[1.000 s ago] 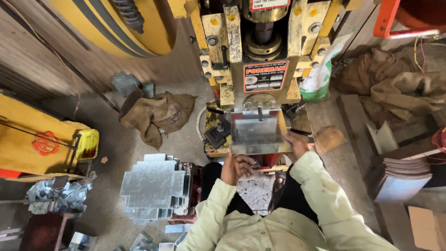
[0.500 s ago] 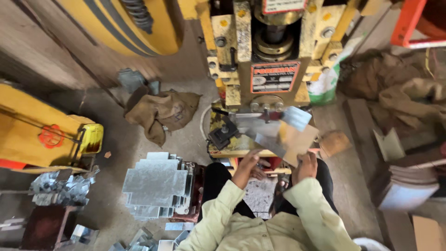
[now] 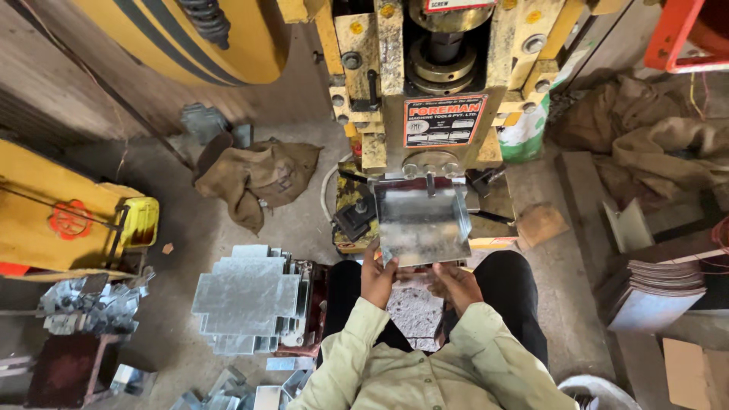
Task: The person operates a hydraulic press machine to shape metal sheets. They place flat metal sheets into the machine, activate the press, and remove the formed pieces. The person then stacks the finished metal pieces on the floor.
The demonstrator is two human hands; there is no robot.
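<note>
The person sits in front of a yellow press machine (image 3: 425,99), holding a metal sheet (image 3: 421,224) with bent-up side edges just under the machine's head. The left hand (image 3: 377,277) grips the sheet's near left corner, fingers closed around the edge. The right hand (image 3: 456,287) sits below the sheet's near edge, palm partly open; it seems to touch the underside, but the sheet hides the fingertips, so I cannot tell how firmly it grips. Both arms wear pale yellow-green sleeves (image 3: 425,364).

To the left, on the floor beside the person's knee, lies a stack of flat cross-shaped metal blanks (image 3: 247,296). Further left is a heap of bent metal pieces (image 3: 91,304). A brown sack (image 3: 258,178) lies on the floor behind the stack. On the right stands a pile of dark flat plates (image 3: 657,285).
</note>
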